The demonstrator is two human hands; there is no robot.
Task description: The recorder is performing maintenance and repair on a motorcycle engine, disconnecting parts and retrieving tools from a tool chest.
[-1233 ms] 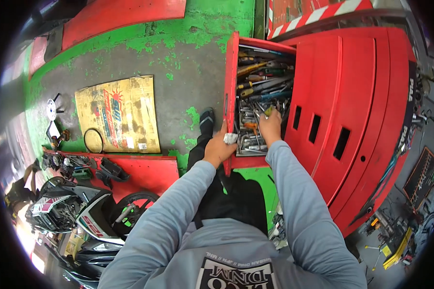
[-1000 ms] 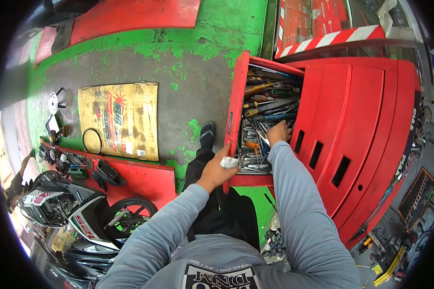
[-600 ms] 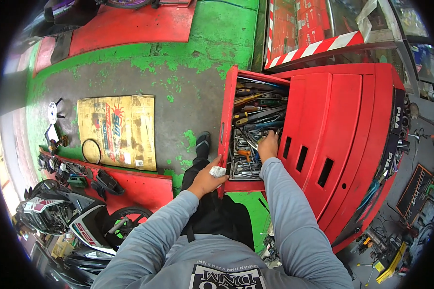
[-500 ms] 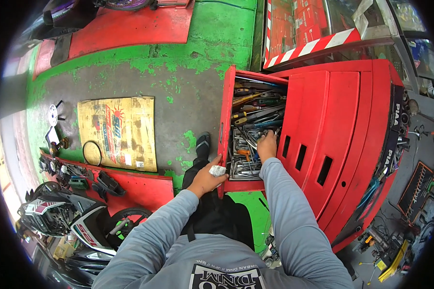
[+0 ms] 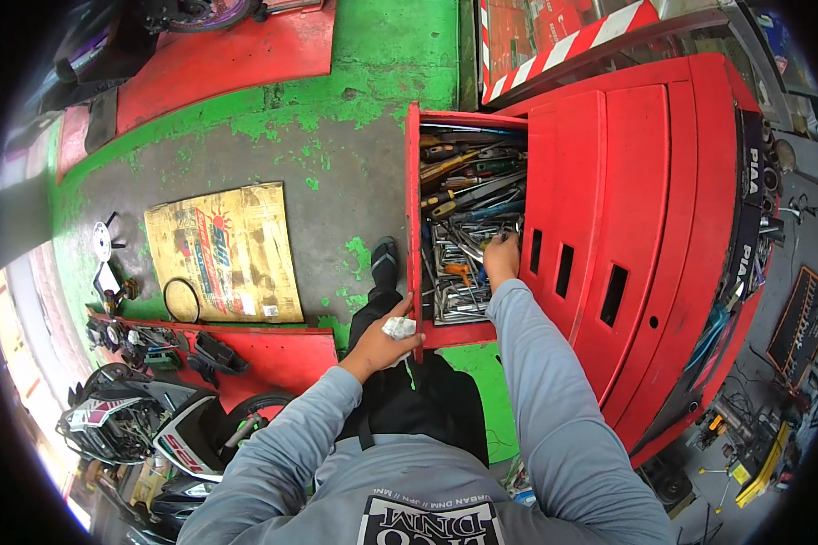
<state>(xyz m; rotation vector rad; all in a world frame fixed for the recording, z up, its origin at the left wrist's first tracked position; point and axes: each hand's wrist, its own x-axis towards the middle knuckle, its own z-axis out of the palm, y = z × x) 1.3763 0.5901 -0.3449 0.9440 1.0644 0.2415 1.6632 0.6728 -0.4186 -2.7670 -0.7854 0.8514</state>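
A red tool drawer (image 5: 463,335) stands pulled out in front of me. Between the thumb and palm of my left hand (image 5: 375,351) is a crumpled white cloth (image 5: 398,328), and that hand rests by the drawer's front panel. My right hand (image 5: 502,261) reaches into the drawer with curled fingers over a heap of metal wrenches (image 5: 462,234); what they pinch is mostly hidden, though a yellowish bit shows at the fingertips. Near it lies an orange-handled tool (image 5: 458,272). Screwdrivers (image 5: 445,173) with yellow and dark handles fill the drawer's far part.
The red tool cabinet (image 5: 563,182) extends to the right, with more tools along its far side. A flattened cardboard box (image 5: 245,272) with a black ring (image 5: 182,300) lies on the floor at left. A motorcycle (image 5: 145,427) stands at lower left.
My right hand has shifted slightly among the wrenches, and a yellowish bit now shows at its fingertips. My left hand still holds the white cloth. The whole view has shifted a little.
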